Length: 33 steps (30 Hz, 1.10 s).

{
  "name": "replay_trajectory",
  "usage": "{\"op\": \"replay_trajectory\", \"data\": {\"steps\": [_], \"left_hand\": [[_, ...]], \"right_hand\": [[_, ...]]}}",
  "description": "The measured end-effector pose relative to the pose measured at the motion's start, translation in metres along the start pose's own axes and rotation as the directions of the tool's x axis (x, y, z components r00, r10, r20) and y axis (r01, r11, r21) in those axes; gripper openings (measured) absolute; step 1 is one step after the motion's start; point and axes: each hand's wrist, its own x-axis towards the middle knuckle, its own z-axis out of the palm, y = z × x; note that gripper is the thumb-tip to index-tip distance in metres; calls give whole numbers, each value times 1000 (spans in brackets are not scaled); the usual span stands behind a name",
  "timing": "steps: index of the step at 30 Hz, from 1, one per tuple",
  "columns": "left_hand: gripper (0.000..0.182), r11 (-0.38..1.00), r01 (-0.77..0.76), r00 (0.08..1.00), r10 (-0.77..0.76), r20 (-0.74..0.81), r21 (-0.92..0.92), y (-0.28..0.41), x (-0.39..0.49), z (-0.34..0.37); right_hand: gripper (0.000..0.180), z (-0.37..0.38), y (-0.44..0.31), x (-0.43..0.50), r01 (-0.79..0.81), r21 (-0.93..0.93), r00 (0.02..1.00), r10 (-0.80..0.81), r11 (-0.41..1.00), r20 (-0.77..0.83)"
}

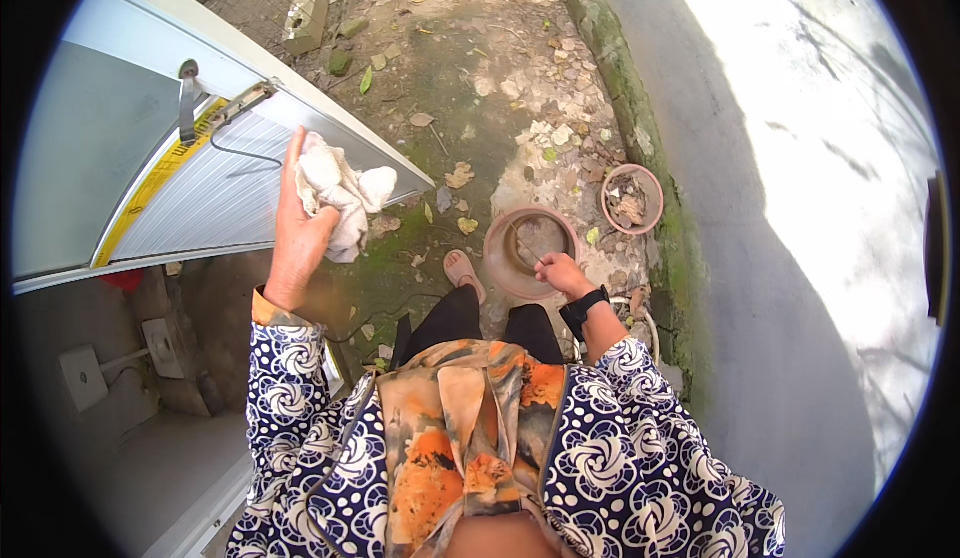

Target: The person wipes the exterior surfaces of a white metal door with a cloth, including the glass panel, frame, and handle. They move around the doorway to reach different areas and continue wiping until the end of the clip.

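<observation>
My left hand [300,228] is raised beside an open white-framed window sash [247,145] and holds a crumpled whitish cloth [341,194] between thumb and fingers. A bent metal wire or rod [244,154] runs from the frame's hardware towards that hand. My right hand [564,276], with a black band on its wrist, is over the near right rim of a round pinkish plastic basin [495,250]. Its fingers are closed on a thin stick-like piece [525,241] that crosses the basin. What lies in the basin is hard to make out.
A smaller pink pot [634,229] with dry leaves stands to the right, by a mossy kerb [611,55]. Leaves and stones litter the ground, with a hollow block [305,24] farther off. A wall-mounted switch or socket [84,379] shows inside the opening, lower left.
</observation>
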Motion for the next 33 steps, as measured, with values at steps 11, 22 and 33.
{"op": "replay_trajectory", "data": {"steps": [11, 22, 33], "left_hand": [[86, 963, -69, 834, -88, -544, -261, 0, 52, -33], [69, 937, -78, 800, -144, -582, -339, 18, 153, -26], [62, 996, 50, 883, -76, -464, -69, 1, 158, -59]], "right_hand": [[22, 29, -60, 166, 378, -626, 894, -94, 682, 438], [35, 37, -102, 231, 518, -712, 800, 27, 474, 600], [27, 88, -130, 281, 441, -793, 881, -31, 420, 473]]}}
